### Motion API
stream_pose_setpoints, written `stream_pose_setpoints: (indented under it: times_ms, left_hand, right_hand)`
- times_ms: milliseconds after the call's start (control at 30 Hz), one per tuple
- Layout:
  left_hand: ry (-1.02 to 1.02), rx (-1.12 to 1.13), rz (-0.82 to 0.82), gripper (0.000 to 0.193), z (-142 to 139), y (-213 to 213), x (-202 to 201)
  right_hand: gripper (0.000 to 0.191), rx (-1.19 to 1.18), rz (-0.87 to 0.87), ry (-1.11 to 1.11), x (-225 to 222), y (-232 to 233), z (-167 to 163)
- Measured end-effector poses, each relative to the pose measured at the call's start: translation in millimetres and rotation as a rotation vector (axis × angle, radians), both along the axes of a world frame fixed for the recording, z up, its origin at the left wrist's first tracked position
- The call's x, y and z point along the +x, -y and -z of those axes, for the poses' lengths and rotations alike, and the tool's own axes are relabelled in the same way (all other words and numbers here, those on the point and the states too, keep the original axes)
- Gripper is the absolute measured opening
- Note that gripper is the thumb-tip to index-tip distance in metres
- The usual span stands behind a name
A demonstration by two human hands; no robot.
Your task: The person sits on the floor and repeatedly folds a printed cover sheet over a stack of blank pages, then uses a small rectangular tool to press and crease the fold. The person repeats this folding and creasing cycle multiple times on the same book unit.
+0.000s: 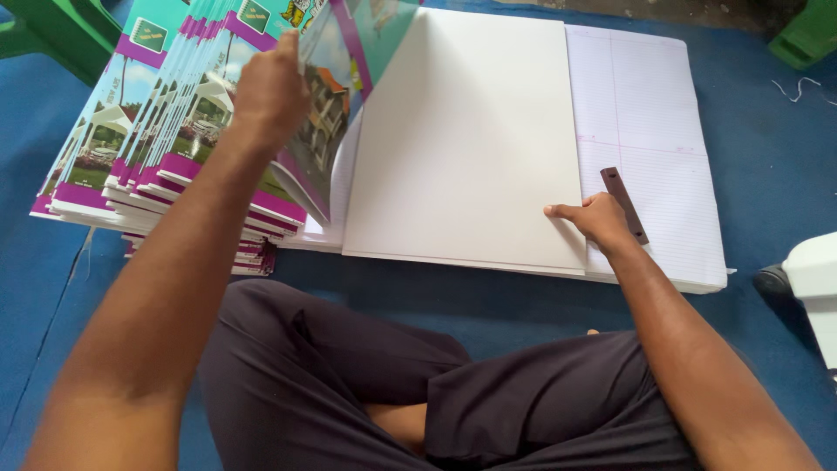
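— What is in the person's hands?
— The left hand [266,92] is pinched on the raised edge of a printed cover [336,96], which stands half open above the fanned stack of covers [166,157] at the far left of the blue mat [488,301]. The right hand [600,218] is closed around a dark flat bar [624,203], thumb pressing on the right edge of the blank white sheet [462,139].
— Where does that sheet lie?
— In the mat's middle, on a pile of ruled paper [649,131] that juts out to its right. The cover's lower edge meets the sheet's left side.
— And around that?
— The person's crossed legs in dark trousers [488,401] fill the near edge. Something green [806,35] sits at the far right corner, a white object [815,283] at the right edge.
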State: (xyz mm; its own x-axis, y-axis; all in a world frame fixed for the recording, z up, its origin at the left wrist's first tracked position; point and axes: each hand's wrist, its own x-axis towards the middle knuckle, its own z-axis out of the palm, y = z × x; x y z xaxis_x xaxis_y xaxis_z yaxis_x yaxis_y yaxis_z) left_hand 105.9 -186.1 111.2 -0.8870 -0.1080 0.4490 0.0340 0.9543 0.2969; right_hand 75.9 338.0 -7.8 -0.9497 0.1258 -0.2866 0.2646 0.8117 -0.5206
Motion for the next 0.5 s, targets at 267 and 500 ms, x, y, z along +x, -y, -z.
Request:
stream_pose_setpoints:
  times_ms: [267, 500]
  left_hand:
    - [0.066, 0.101, -0.102, 0.053, -7.1, 26.0, 12.3]
    - [0.072, 0.175, -0.135, 0.047, -8.7, 47.9, 24.0]
  right_hand:
    - [0.056, -0.002, -0.019, -0.008, 2.6, -2.9, 1.6]
    - [0.057, -0.004, -0.014, -0.006, 5.6, -3.7, 3.1]
